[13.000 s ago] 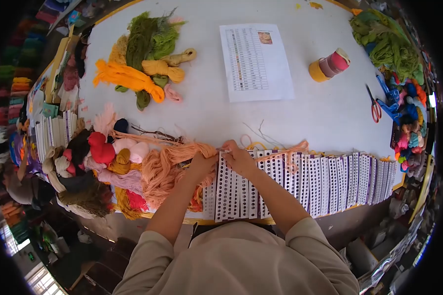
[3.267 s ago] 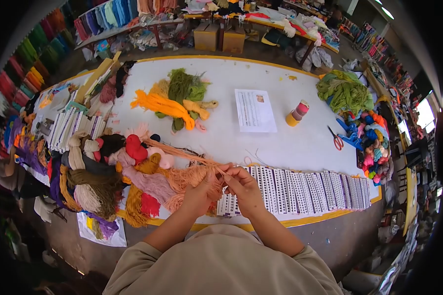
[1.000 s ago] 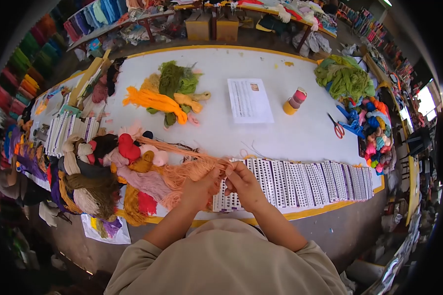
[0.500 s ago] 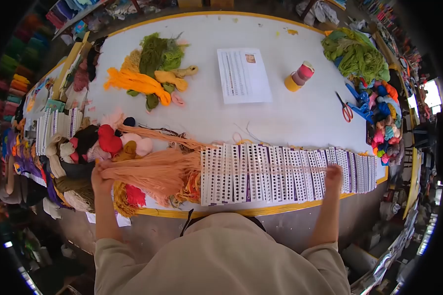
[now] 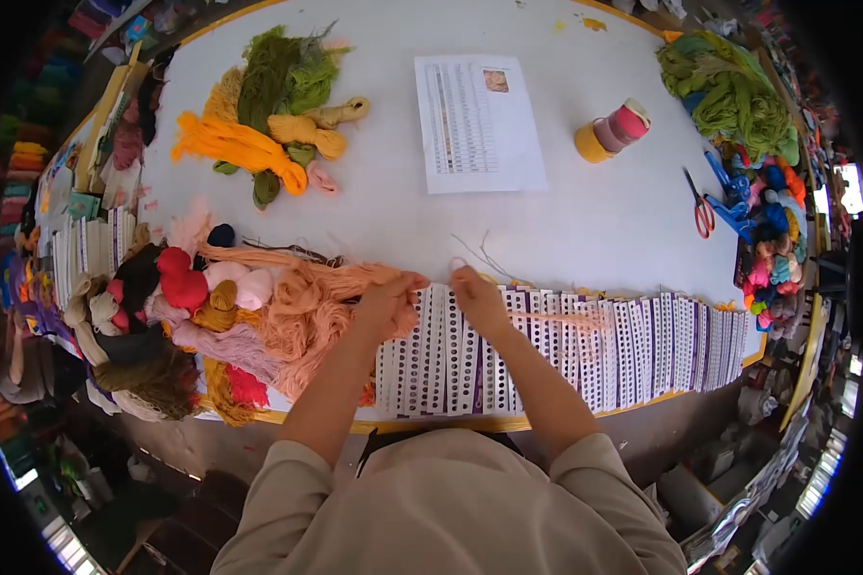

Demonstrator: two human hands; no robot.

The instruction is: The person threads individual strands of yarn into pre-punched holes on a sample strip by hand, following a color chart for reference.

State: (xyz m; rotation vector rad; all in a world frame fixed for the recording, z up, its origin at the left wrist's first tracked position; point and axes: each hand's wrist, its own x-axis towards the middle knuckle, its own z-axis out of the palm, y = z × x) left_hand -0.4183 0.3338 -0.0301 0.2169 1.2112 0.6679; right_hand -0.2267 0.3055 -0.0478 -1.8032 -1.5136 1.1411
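My left hand (image 5: pixel 385 305) is closed at the right end of a heap of peach yarn (image 5: pixel 302 311), with some of the yarn bunched in its fingers. A short gap away, my right hand (image 5: pixel 479 299) has its fingertips pinched above the row of cards. Whatever its fingers hold is too fine to make out. Beneath both hands runs a long row of white punched cards (image 5: pixel 446 359), overlapping, with purple strips among them. Loose peach strands (image 5: pixel 556 318) lie across the cards to the right of my right wrist.
Red (image 5: pixel 182 278), pink and mustard skeins crowd the left side. Farther back lie orange yarn (image 5: pixel 230 149), green yarn (image 5: pixel 268 86) and a printed sheet (image 5: pixel 479 125). A thread cone (image 5: pixel 616 132), scissors (image 5: pixel 702 206) and a green yarn pile (image 5: pixel 729 91) are toward the right.
My left hand has moved right from the yarn's far left end, and my right hand has come left from far along the cards. The stretched peach yarn now lies heaped; lilac yarn shows beside it.
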